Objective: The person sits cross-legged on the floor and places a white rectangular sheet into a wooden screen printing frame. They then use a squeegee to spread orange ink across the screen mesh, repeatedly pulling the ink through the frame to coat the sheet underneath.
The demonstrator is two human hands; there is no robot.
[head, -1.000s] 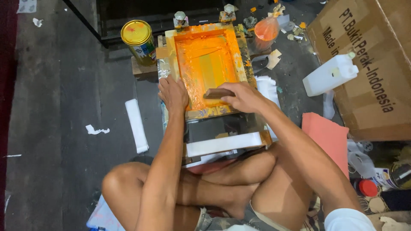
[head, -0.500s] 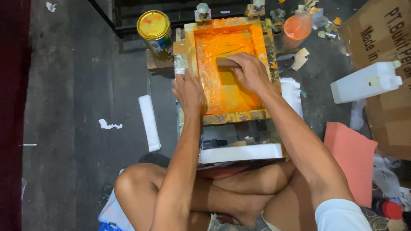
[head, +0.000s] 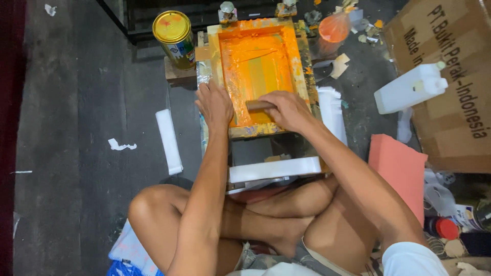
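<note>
Nearest the camera the person sits cross-legged on the dark floor, bare knees spread to either side and a white sleeve at the lower right. Just beyond the legs a white slab lies along the near edge of the low stand that carries the work. On that stand rests the printing screen, a wooden frame with its mesh smeared in orange ink. The left hand lies flat and pressed on the frame's near left corner, fingers together, gripping nothing. The right hand is closed over the squeegee, a short wooden-handled bar lying across the mesh close to the frame's near edge. A white roll lies on the floor left of the stand, and a pink foam sheet lies to the right, near the right forearm. Farther right a white plastic jug lies on its side against a large cardboard box. At the far left corner of the frame stands a yellow-lidded tin, and past the far right corner sits a clear bag of orange ink.
</note>
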